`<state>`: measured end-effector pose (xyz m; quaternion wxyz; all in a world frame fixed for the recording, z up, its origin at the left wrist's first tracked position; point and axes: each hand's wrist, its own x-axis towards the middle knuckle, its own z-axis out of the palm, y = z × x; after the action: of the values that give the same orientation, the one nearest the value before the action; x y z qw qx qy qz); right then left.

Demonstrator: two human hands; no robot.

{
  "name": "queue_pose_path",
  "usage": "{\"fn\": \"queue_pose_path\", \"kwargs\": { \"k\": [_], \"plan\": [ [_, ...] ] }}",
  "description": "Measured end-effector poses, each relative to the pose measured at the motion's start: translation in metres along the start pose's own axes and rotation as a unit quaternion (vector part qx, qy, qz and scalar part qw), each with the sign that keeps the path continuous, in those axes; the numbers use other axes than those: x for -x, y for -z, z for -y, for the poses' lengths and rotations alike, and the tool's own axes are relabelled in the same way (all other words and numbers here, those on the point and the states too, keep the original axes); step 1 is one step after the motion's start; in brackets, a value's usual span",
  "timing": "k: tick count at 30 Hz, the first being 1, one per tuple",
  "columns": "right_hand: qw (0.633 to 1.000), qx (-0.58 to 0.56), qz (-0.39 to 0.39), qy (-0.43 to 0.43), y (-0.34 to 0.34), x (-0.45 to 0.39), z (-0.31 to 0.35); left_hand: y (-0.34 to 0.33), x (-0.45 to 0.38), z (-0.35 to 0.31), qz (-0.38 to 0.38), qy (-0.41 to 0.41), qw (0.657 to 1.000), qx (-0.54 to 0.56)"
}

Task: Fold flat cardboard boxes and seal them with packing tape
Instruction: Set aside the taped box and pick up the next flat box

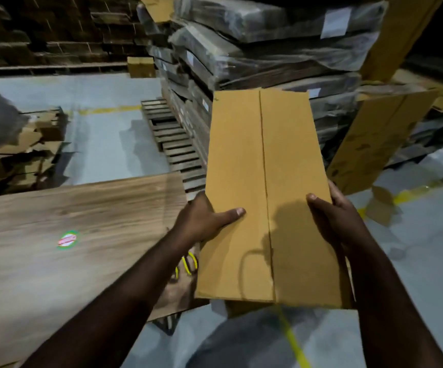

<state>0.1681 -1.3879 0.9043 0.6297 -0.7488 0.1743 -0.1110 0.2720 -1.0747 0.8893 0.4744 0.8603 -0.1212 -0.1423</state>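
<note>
A flat brown cardboard box point(263, 187) is held up in front of me, its long side pointing away, a seam running down its middle. My left hand point(204, 219) grips its left edge, thumb lying across the top face and fingers hidden underneath. My right hand point(332, 216) grips the right edge the same way, thumb on top. No packing tape is in view.
A wooden table top point(69, 248) with a round sticker lies at the left. Wrapped stacks of flat cardboard point(268, 49) on a pallet point(172, 144) rise behind the box. Another flat carton point(380, 139) leans at the right. Loose cardboard scraps point(26, 155) lie at far left on the grey floor.
</note>
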Motion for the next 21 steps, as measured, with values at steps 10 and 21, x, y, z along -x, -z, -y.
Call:
{"fn": "queue_pose_path", "kwargs": {
  "k": [10,21],
  "plan": [
    [0.989,0.102,0.060,-0.087,0.050,-0.071,-0.101,-0.151,-0.062,0.067,0.126,0.141,0.972,0.141],
    [0.954,0.150,0.151,-0.210,0.023,-0.174,-0.253,-0.243,-0.133,0.169,0.057,0.283,0.950,0.123]
  ]
}}
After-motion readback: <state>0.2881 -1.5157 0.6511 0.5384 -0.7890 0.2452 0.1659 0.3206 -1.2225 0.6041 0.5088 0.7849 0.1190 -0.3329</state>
